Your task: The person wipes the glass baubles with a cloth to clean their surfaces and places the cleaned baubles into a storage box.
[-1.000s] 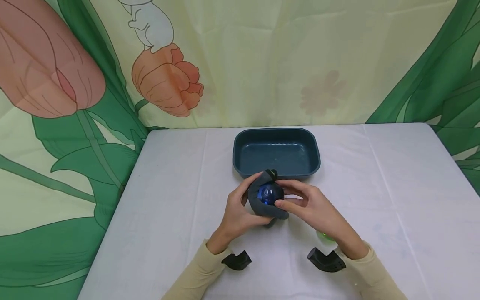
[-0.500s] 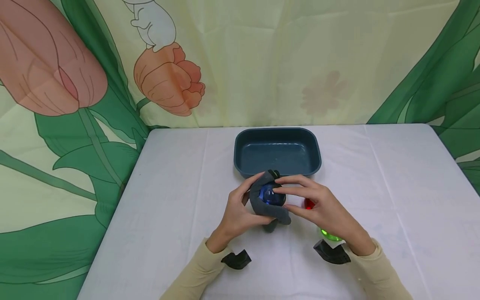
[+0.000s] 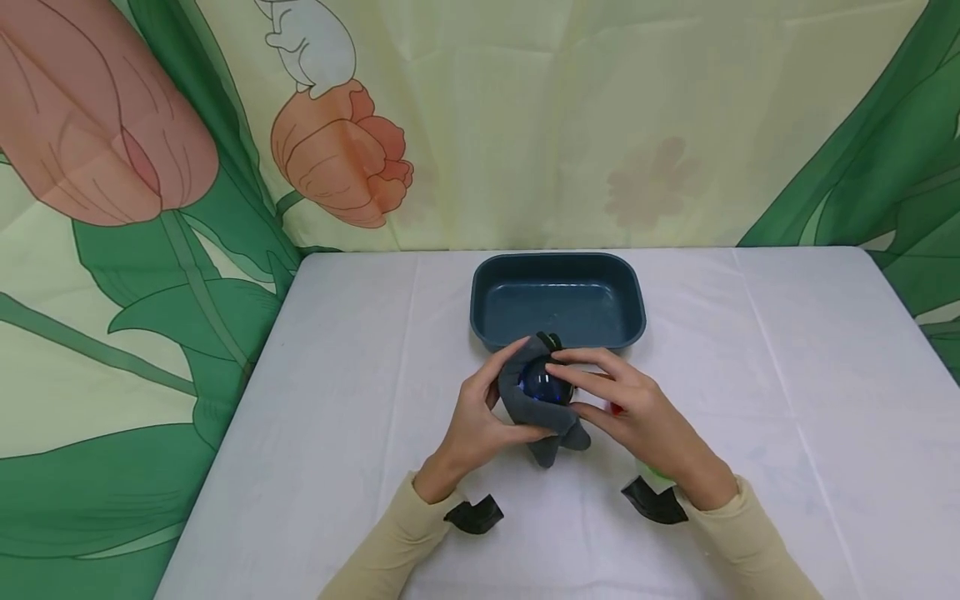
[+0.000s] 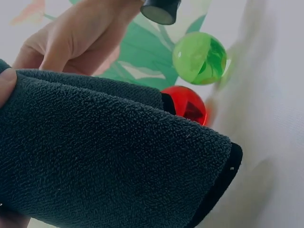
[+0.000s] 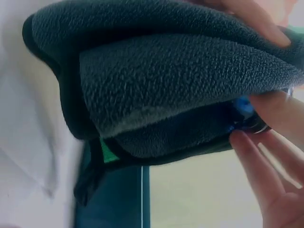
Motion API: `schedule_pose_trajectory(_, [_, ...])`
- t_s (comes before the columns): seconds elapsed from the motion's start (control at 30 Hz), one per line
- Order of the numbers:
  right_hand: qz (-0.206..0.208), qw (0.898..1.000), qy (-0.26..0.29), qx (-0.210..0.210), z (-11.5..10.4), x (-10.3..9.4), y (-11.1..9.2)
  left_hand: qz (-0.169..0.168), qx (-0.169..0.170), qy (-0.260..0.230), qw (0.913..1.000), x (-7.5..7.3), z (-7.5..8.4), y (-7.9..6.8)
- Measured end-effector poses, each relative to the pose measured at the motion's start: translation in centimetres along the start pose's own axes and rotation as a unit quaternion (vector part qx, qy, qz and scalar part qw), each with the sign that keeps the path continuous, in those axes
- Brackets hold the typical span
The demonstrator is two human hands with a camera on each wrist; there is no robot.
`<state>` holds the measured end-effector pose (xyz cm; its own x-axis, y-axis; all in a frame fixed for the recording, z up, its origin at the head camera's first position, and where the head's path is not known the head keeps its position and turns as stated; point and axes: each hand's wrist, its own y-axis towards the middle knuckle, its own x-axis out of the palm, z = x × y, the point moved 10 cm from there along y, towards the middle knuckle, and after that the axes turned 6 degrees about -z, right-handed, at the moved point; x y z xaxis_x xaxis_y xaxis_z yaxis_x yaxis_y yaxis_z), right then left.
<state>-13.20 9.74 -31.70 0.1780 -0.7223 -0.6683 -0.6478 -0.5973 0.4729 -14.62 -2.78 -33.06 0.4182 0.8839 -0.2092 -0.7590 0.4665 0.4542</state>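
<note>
A dark grey towel is folded partly around a shiny blue ball, above the table in front of the basin. My left hand grips the towel from the left, with the ball inside it. From the right, my right hand holds the ball's uncovered side between fingers and thumb. In the left wrist view the towel hides the blue ball. Beyond its edge are a red ball and a clear green ball. In the head view my right hand covers most of both.
A dark blue-green rectangular basin stands just beyond my hands. A white cloth covers the table. A printed flower curtain hangs behind it. Black camera mounts sit at both wrists.
The fingers of my right hand have shifted up over the blue ball and spread. The towel's lower corners now hang further down. My left hand has stayed nearly in place.
</note>
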Motion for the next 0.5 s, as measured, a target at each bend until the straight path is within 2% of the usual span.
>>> schedule_pose_trajectory(0.17, [-0.001, 0.996, 0.049, 0.076, 1.4, 0.1, -0.4, -0.002, 0.009, 0.009, 0.9999, 0.0, 0.3, 0.0])
schedule_pose_trajectory(0.27, [-0.006, 0.991, 0.086, 0.104, 1.9, 0.3, -0.5, -0.001, 0.012, 0.011, 0.9999, 0.0, 0.4, -0.1])
schedule_pose_trajectory(0.37, [-0.026, 0.988, 0.104, 0.112, 1.9, 0.5, -0.4, 0.007, 0.017, 0.019, 0.9996, -0.1, 0.6, 0.0])
schedule_pose_trajectory(0.5, [-0.05, 0.99, 0.087, 0.104, 1.6, 0.4, -0.3, 0.017, 0.024, 0.026, 0.9992, -0.3, 0.9, 0.1])
